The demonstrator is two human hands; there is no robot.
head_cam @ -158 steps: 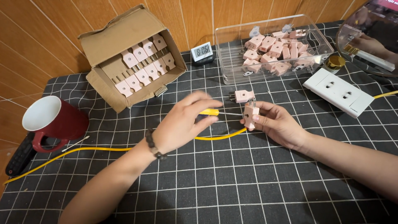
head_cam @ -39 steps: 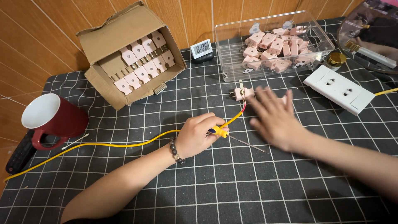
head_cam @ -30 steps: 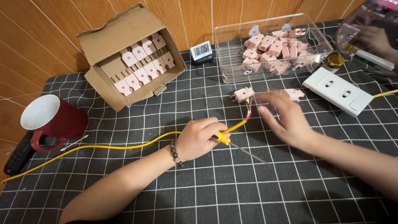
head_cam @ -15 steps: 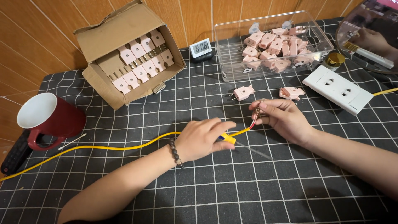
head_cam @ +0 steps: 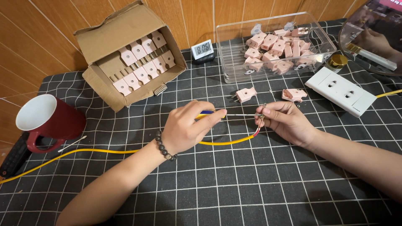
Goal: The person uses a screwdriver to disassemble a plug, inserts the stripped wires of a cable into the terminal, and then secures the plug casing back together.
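My left hand (head_cam: 184,127) was closed around a screwdriver (head_cam: 234,114), and my fingers hid nearly all of its handle, so only a bit of yellow and blue showed. Its thin metal shaft ran right to my right hand (head_cam: 287,123). There my fingertips pinched the stripped end of the yellow cable (head_cam: 125,151), where red and pale inner wires came out of the sheath. The screwdriver tip met those wires at my fingertips, though whether I held some small metal part there as well was too tiny to tell. The cable curved under my left hand and ran left across the checked cloth (head_cam: 234,184), cut off at the left edge.

Just beyond my hands lay two loose pink plugs (head_cam: 246,94), one at the middle and one to the right. More plugs filled the clear tub (head_cam: 234,62) at the far side and the tipped cardboard box (head_cam: 125,50) at far left. A white socket strip (head_cam: 340,91) lay at far right, its own cable cut off at the edge. A red mug (head_cam: 50,121) stood at the left, half covering a dark object I could not make out.
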